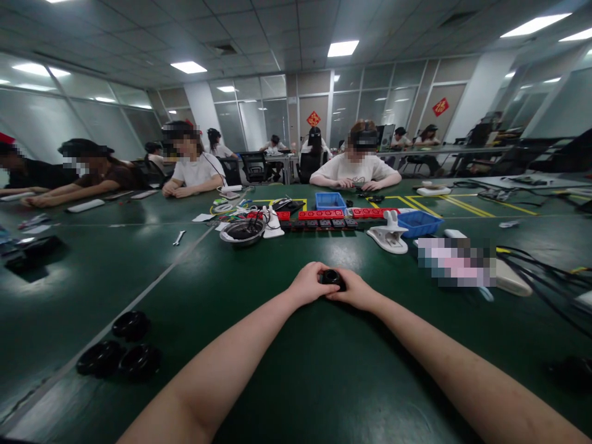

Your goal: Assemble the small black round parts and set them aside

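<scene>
A wide dark-green surface (115, 277) filled the frame, with co-workers seated along its far edge in the upper left and upper centre. Along the middle band lay a row of red blocks (324, 214), two blue trays (330, 200), a metal bowl (243, 232) holding dark cables, and a white clip-like stand (390, 237). Three black round parts (121, 351) sat grouped in the lower left, well apart from the hands.

At the centre of the frame the left hand (308, 283) and right hand (356, 290) met around a small black round part (332, 277), which rested on or just above the surface. The fingers of both hands were closed narrowly about it, left from one side, right from the other.

The likeliest trouble, as a judgement: the part was small and looked smooth, so uneven pressure from the two sides might squirt it out and send it rolling across the slick surface toward the bowl.

The part looked glossy black, squat and rounded, mostly hidden by the fingers; its finer shape could not be told.
</scene>
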Demonstrator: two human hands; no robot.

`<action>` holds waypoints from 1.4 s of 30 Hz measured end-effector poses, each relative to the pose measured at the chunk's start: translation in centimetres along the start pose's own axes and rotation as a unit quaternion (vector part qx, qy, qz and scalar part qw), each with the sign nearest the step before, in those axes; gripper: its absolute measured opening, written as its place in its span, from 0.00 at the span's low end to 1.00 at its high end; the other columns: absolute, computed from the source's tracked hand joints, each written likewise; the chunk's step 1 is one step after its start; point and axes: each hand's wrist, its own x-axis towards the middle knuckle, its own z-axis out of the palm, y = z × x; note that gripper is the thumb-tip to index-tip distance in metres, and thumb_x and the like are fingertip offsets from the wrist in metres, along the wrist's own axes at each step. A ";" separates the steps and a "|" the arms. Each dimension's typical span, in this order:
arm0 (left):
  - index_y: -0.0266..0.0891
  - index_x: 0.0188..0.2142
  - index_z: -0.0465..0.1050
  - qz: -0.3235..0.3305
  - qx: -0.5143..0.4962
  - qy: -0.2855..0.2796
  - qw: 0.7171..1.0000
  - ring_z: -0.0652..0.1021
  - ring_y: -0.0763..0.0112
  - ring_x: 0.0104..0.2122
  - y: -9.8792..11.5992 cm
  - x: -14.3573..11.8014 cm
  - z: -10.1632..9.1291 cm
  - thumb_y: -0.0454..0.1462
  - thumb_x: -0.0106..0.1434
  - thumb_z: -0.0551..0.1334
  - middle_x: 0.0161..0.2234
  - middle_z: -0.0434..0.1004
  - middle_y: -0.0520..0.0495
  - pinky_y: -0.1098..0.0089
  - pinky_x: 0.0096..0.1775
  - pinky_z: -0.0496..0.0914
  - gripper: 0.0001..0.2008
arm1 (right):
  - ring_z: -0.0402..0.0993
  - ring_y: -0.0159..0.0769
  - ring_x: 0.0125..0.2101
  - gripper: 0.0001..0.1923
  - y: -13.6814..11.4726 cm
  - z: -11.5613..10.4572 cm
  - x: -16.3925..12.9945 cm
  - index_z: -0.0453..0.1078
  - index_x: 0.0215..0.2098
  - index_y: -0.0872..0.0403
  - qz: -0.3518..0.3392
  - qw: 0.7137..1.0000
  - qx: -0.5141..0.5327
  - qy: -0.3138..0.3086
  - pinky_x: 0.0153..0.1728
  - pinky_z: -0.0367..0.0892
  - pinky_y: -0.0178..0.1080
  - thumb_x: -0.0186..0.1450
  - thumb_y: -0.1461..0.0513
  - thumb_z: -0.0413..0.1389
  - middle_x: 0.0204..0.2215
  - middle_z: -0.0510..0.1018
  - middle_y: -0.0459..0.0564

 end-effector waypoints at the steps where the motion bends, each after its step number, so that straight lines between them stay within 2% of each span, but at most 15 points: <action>1: 0.37 0.34 0.67 0.007 -0.008 -0.025 1.000 0.67 0.73 0.28 0.0 0.0 -0.3 0.44 0.42 0.63 0.30 0.65 0.50 0.73 0.29 0.63 0.19 | 0.65 0.37 0.35 0.23 0.3 -0.3 0.0 0.62 0.41 0.56 -0.022 0.998 0.047 -0.035 0.35 0.58 0.37 0.48 0.57 0.56 0.36 0.70 0.50; 3: 0.37 0.35 0.67 0.014 -0.017 -0.060 0.998 0.67 0.74 0.26 -0.1 0.0 -0.7 0.45 0.42 0.63 0.29 0.65 0.50 0.74 0.27 0.62 0.21 | 0.65 0.36 0.34 0.20 0.8 -0.9 -0.1 0.63 0.40 0.57 -0.043 0.987 0.123 -0.091 0.34 0.59 0.36 0.50 0.59 0.55 0.35 0.70 0.49; 5: 0.38 0.36 0.67 0.022 -0.011 -0.064 0.998 0.67 0.73 0.27 0.0 0.1 -0.9 0.45 0.43 0.63 0.29 0.65 0.50 0.73 0.28 0.62 0.21 | 0.66 0.35 0.33 0.18 1.0 -1.2 -0.1 0.64 0.39 0.58 -0.041 0.980 0.159 -0.109 0.34 0.60 0.36 0.50 0.60 0.55 0.33 0.71 0.48; 11: 0.39 0.36 0.68 0.044 0.018 -0.047 0.998 0.68 0.68 0.34 0.2 0.0 -1.0 0.44 0.43 0.63 0.33 0.66 0.48 0.70 0.35 0.63 0.20 | 0.66 0.36 0.33 0.19 0.9 -1.2 -0.1 0.65 0.39 0.58 0.001 0.981 0.168 -0.101 0.33 0.60 0.36 0.49 0.61 0.56 0.33 0.71 0.48; 26: 0.42 0.42 0.66 0.066 0.026 -0.049 0.996 0.68 0.72 0.30 0.1 -0.2 -1.0 0.45 0.47 0.60 0.31 0.66 0.49 0.72 0.31 0.63 0.22 | 0.66 0.35 0.32 0.21 0.8 -1.2 -0.1 0.64 0.40 0.59 0.019 0.981 0.166 -0.100 0.33 0.60 0.36 0.48 0.61 0.56 0.32 0.71 0.49; 34: 0.40 0.39 0.68 0.067 0.029 -0.052 0.996 0.68 0.71 0.32 0.4 -0.1 -1.1 0.46 0.45 0.61 0.32 0.67 0.49 0.73 0.32 0.62 0.21 | 0.65 0.35 0.31 0.20 1.2 -0.9 0.0 0.64 0.38 0.58 0.016 0.983 0.160 -0.089 0.31 0.59 0.35 0.47 0.60 0.57 0.31 0.71 0.47; 39: 0.40 0.38 0.68 0.026 0.046 -0.047 0.997 0.68 0.70 0.32 1.0 -0.3 -1.0 0.46 0.45 0.61 0.32 0.67 0.49 0.72 0.33 0.63 0.21 | 0.65 0.32 0.27 0.18 1.7 -0.5 0.0 0.64 0.34 0.58 0.029 0.988 0.133 -0.069 0.27 0.58 0.33 0.47 0.58 0.57 0.26 0.70 0.46; 42: 0.41 0.37 0.69 -0.008 0.066 -0.024 0.997 0.69 0.69 0.31 1.4 -0.5 -0.6 0.47 0.45 0.60 0.31 0.67 0.49 0.71 0.33 0.63 0.21 | 0.63 0.31 0.25 0.17 1.6 -0.1 0.0 0.62 0.30 0.57 0.048 0.994 0.090 -0.032 0.23 0.56 0.32 0.44 0.57 0.58 0.23 0.68 0.44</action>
